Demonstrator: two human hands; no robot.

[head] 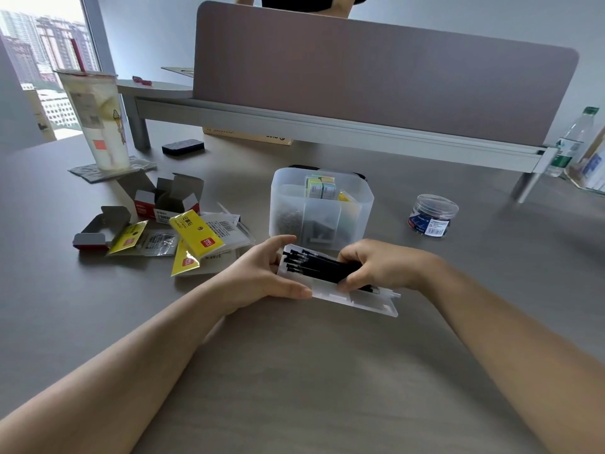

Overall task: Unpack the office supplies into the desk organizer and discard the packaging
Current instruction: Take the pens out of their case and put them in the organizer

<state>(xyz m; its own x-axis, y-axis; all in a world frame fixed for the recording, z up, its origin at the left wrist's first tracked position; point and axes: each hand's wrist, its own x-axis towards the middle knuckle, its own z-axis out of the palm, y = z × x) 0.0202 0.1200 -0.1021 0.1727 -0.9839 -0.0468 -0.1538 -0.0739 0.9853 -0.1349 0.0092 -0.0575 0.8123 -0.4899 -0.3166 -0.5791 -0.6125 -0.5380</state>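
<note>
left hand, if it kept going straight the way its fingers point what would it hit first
Probably the desk organizer. The left hand holds the end of the clear pen case, fingers pointing up and right toward the organizer's front wall close behind it, though depth is hard to judge.

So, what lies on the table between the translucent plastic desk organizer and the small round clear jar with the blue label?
Nothing: in the head view, bare grey table separates organizer and jar.

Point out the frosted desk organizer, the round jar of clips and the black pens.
Frosted plastic desk organizer [327,221]: head view, front wall.
Round clear jar of clips [432,215]: head view, side wall.
Black pens [319,267]: head view, barrels.
</note>
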